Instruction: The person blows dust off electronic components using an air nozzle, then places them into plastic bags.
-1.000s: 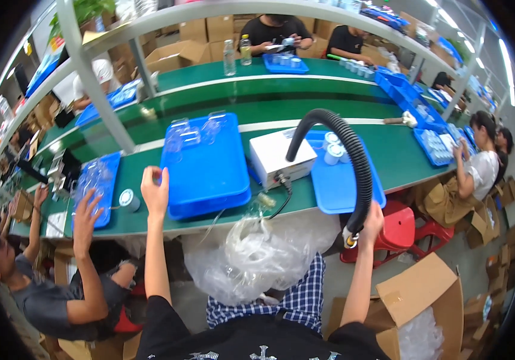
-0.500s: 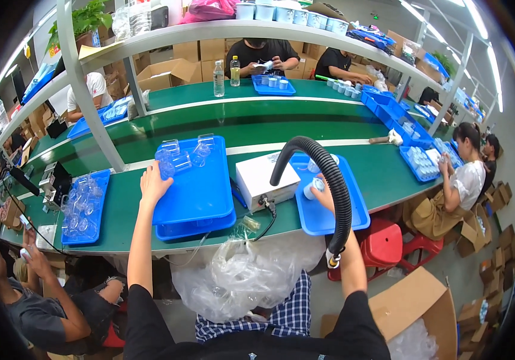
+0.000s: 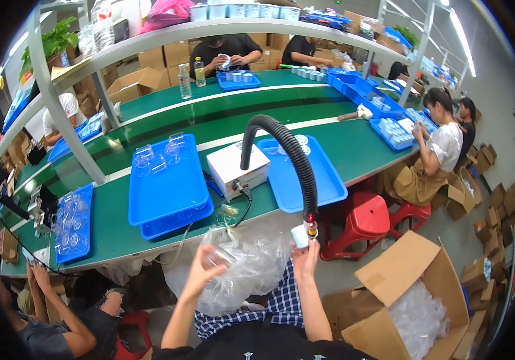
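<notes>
In front of my lap, my left hand (image 3: 200, 271) grips a clear plastic cup (image 3: 217, 257), which blurs against the clear plastic bag behind it. My right hand (image 3: 305, 259) holds a light blue cup (image 3: 299, 236) up beside the metal tip of a black flexible hose (image 3: 308, 180), where a small red light glows. Several clear cups (image 3: 157, 162) lie at the far end of the upper of two stacked blue trays (image 3: 167, 201). A few light blue and white pieces (image 3: 301, 143) sit at the far end of the blue tray (image 3: 311, 189) to the right.
Between the trays stands a white box (image 3: 236, 168) with a black cable. Far left is another blue tray of clear cups (image 3: 73, 216). A clear bag (image 3: 245, 273) covers my lap. Red stools (image 3: 359, 219) and an open carton (image 3: 401, 258) are at right; co-workers sit around the green table.
Both hands have drawn back from the trays toward my lap. The left brings a clear cup; the right has carried the light blue cup to the hose tip. The view has shifted right.
</notes>
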Action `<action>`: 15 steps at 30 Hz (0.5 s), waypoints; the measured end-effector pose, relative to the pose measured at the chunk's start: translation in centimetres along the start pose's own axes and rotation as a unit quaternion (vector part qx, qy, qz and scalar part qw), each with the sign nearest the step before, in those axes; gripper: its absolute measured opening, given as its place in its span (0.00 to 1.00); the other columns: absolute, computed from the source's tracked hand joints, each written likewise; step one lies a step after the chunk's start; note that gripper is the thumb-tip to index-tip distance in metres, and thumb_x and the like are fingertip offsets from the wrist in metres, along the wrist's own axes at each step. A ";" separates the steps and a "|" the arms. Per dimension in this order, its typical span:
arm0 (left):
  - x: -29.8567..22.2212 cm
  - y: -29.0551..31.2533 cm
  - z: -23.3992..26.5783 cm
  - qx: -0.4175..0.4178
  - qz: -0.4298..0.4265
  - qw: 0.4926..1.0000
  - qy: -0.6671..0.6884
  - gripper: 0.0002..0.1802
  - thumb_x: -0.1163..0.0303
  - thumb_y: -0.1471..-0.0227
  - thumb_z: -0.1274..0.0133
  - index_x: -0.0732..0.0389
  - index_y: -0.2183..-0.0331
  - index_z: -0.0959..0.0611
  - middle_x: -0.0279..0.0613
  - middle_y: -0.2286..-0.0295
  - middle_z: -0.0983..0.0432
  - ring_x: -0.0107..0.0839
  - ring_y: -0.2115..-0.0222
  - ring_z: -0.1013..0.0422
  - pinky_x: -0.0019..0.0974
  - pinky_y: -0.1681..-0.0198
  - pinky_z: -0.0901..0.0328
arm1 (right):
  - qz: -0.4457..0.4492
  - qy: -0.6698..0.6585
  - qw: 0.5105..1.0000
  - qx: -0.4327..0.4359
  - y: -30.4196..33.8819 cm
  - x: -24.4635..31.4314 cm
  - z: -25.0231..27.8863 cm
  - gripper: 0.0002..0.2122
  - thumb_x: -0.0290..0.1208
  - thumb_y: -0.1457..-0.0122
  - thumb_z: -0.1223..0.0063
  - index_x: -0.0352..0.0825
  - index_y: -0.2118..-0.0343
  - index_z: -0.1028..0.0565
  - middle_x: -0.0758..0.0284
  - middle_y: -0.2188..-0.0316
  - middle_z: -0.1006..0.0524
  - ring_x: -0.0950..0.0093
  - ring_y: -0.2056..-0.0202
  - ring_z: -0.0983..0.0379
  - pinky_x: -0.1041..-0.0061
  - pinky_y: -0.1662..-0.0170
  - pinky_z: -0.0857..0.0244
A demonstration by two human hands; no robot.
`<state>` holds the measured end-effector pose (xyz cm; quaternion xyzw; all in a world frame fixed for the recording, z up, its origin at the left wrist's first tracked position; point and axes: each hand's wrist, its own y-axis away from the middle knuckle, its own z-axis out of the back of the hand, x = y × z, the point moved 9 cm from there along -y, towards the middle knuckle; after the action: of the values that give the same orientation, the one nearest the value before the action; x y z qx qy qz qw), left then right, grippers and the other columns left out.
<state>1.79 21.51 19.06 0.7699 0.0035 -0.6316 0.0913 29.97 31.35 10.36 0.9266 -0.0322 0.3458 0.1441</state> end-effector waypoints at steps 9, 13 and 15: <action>12.1 5.6 -6.8 0.123 0.220 0.944 0.212 0.28 0.73 0.54 0.46 0.62 0.51 0.37 0.53 0.62 0.28 0.42 0.60 0.30 0.40 0.55 0.37 | -0.234 -0.594 0.751 0.170 -2.8 -1.2 -7.1 0.12 0.34 0.47 0.51 0.29 0.69 0.35 0.70 0.80 0.40 0.84 0.83 0.43 0.85 0.82 0.47; 15.3 1.4 -7.1 0.087 0.290 0.854 0.423 0.29 0.65 0.52 0.48 0.64 0.50 0.38 0.57 0.60 0.32 0.50 0.54 0.36 0.44 0.49 0.40 | -0.258 -0.512 0.752 0.325 -0.6 -1.8 -4.4 0.15 0.41 0.44 0.57 0.36 0.58 0.33 0.70 0.75 0.29 0.84 0.83 0.41 0.86 0.83 0.45; 16.3 -2.0 -8.0 0.079 0.290 0.868 0.395 0.27 0.61 0.51 0.50 0.65 0.53 0.34 0.58 0.58 0.34 0.49 0.50 0.40 0.44 0.47 0.42 | -0.227 -0.144 0.930 0.249 -1.4 -4.8 -0.9 0.17 0.44 0.42 0.59 0.39 0.55 0.34 0.71 0.73 0.27 0.83 0.80 0.36 0.85 0.81 0.43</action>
<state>12.62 22.82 4.43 0.9260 -0.2345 -0.2178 0.2002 25.97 32.79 7.58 0.9551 0.2459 0.1635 -0.0232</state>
